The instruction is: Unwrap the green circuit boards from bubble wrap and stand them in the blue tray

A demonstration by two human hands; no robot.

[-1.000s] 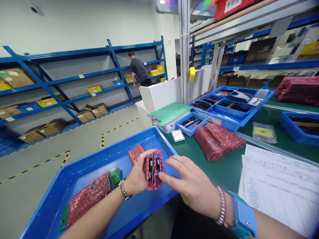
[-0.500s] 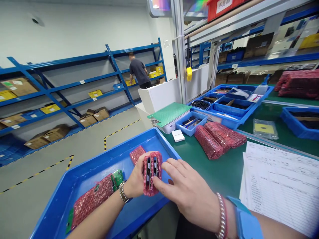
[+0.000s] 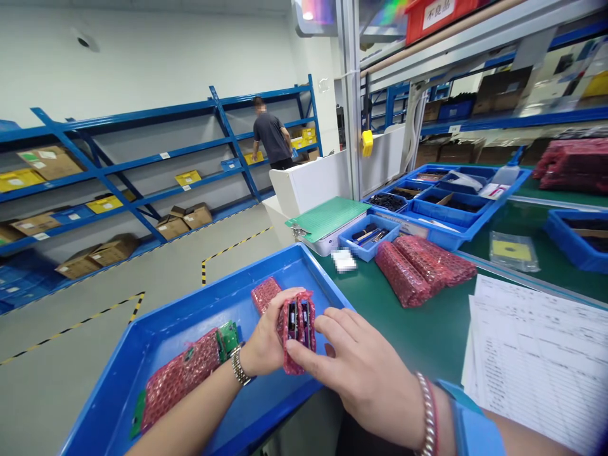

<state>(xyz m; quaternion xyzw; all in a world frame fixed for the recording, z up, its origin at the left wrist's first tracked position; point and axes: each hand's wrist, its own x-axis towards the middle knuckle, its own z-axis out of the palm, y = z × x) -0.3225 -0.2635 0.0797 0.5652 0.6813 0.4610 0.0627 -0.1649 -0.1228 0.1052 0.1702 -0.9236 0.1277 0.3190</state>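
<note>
head view: your left hand (image 3: 268,332) clamps a pink bubble-wrap pouch (image 3: 299,335), your open right hand (image 3: 361,373) against it, more wrapped boards (image 3: 180,380) lying in the blue tray (image 3: 213,285).

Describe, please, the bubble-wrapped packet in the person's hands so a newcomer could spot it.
Find the blue tray at the bench edge. Above it, the pink bubble-wrap packet sits between the left hand and right hand, dark parts showing; other packets lie flat.

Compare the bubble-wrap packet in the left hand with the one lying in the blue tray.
The held packet stands upright in the left hand, dark parts showing at its face; the tray packet lies flat, untouched, a green circuit board protruding from its end. Both are pink-red bubble wrap.
</note>
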